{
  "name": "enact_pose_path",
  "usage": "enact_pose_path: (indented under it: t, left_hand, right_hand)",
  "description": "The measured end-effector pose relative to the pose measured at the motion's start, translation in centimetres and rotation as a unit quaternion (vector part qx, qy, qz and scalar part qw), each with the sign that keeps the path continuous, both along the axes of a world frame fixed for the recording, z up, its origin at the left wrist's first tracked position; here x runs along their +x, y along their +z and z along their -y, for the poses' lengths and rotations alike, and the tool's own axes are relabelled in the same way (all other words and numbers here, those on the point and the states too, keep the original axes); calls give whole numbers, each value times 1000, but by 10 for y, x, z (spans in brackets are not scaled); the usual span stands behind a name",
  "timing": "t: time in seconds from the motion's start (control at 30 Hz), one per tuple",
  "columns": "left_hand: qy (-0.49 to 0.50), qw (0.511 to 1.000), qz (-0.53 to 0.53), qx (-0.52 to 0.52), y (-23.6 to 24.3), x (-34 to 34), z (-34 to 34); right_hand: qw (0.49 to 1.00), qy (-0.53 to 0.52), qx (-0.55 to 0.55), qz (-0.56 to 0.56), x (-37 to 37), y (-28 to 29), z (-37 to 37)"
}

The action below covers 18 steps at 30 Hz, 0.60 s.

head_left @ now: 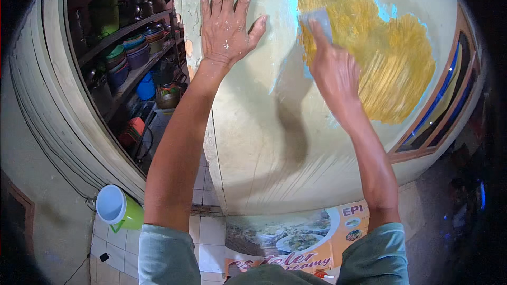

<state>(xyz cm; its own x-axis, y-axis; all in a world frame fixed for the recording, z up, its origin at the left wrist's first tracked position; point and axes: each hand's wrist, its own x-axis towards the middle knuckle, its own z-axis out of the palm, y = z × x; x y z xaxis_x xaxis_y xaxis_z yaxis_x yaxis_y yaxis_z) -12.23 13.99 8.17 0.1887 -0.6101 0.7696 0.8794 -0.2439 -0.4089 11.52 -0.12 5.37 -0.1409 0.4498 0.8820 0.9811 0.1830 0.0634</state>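
Note:
My left hand (228, 21) lies flat on the pale wall (253, 111) beside the doorway, fingers spread, with white specks on its back. Farther right, my right hand (334, 66) grips a flat grey scraper (320, 21), its index finger stretched along the blade. That blade rests against the left edge of a streaky golden-brown patch (391, 63) on the wall. Bright blue shows around parts of the patch's border. The scraper's lower part is hidden inside my right hand.
Left of the wall, a doorway opens onto shelves (132, 79) stacked with pots and buckets. A green bucket (117, 206) stands on the tiled floor. A printed banner (285, 235) lies below the wall. Right of the patch is a brown-framed window (441, 95).

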Motion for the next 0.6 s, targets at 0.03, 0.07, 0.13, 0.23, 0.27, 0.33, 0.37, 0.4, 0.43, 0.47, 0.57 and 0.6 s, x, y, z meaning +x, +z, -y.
enact_pose_path:
  t: [0.03, 0.07, 0.13, 0.23, 0.27, 0.33, 0.37, 0.4, 0.43, 0.47, 0.57, 0.6]
  left_hand:
    - [-5, 937, 10, -349, -15, 40, 61]
    - [12, 939, 15, -343, -13, 27, 68]
    - [11, 963, 26, -268, -14, 22, 61]
    - [11, 963, 26, -269, -16, 20, 59]
    - [10, 962, 24, -274, -17, 20, 60]
    - [8, 963, 19, -270, -15, 19, 58]
    - [9, 963, 17, -267, -15, 17, 57]
    - [10, 964, 15, -264, -16, 15, 57]
    - [5, 962, 18, -272, -17, 17, 59]
    - [5, 962, 20, -272, -16, 17, 59]
    - [6, 965, 22, -263, -16, 21, 59]
    - [5, 965, 22, -262, -15, 21, 59]
  right_hand:
    - [999, -35, -3, 5, 36, -16, 3]
    - [1000, -8, -19, -7, 31, -25, 7]
    - [999, 11, -33, -18, 22, -18, 11]
    - [999, 30, -12, -25, -1, 16, 8]
    - [999, 27, -14, -26, -4, 24, 5]
    - [998, 18, 56, -7, -10, 33, 0]
    - [999, 18, 37, -13, -9, 25, 3]
    - [999, 20, 36, -13, -3, 8, 5]
    - [1000, 14, 17, -5, 9, -14, 5]
    - [1000, 8, -3, 3, 17, -32, 4]
    - [999, 26, 8, -28, 24, -53, 7]
    - [999, 26, 10, -28, 24, -48, 2]
